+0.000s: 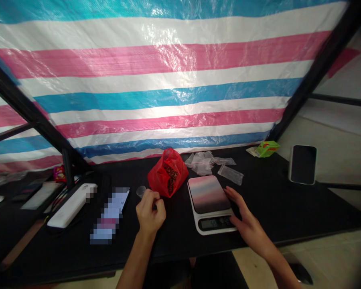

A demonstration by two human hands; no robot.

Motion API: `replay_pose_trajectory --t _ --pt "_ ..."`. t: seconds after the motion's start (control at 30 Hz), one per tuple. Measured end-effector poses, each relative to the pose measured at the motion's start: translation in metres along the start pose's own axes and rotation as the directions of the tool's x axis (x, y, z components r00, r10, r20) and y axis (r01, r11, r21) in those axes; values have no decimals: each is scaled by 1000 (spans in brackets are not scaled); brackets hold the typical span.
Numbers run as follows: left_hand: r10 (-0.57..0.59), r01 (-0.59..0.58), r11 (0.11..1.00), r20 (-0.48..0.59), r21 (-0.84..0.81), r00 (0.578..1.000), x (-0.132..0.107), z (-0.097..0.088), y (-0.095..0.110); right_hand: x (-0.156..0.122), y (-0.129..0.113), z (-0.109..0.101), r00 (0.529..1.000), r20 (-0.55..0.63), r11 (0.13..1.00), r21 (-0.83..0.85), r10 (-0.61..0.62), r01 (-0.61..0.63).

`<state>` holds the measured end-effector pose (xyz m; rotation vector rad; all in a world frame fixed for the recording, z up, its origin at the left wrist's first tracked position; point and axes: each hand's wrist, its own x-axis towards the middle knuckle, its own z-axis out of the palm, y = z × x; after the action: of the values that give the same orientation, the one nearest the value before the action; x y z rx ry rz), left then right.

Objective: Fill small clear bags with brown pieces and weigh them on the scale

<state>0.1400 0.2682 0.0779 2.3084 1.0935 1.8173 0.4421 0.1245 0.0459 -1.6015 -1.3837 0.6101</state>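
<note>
A small kitchen scale (209,194) with a shiny metal plate and a lit display sits on the black table (289,208). My right hand (243,218) lies flat and open against the scale's right side, fingers stretched along its edge. My left hand (150,210) is curled closed beside a small clear plastic cup (140,191); what it pinches, if anything, is hidden. Just beyond it stands an open red plastic bag (167,172) holding dark reddish-brown bits.
Several small clear zip bags (212,163) lie behind the scale. A green packet (267,148) and a phone on a stand (303,164) are at the right. A white power bank (72,204) and a blurred card (110,214) lie left. A striped tarp hangs behind.
</note>
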Motion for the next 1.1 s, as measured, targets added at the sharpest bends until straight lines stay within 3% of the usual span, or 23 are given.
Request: replay_pose_trajectory --t 0.43,1.1 --pt "3 -3 1000 11 -13 1000 -1 2 -3 -4 -1 2 1000 -13 993 -118 -24 22" --pt "-11 11 1000 -2 -1 1000 -4 3 -5 -3 -3 -1 1000 11 994 -105 17 -16"
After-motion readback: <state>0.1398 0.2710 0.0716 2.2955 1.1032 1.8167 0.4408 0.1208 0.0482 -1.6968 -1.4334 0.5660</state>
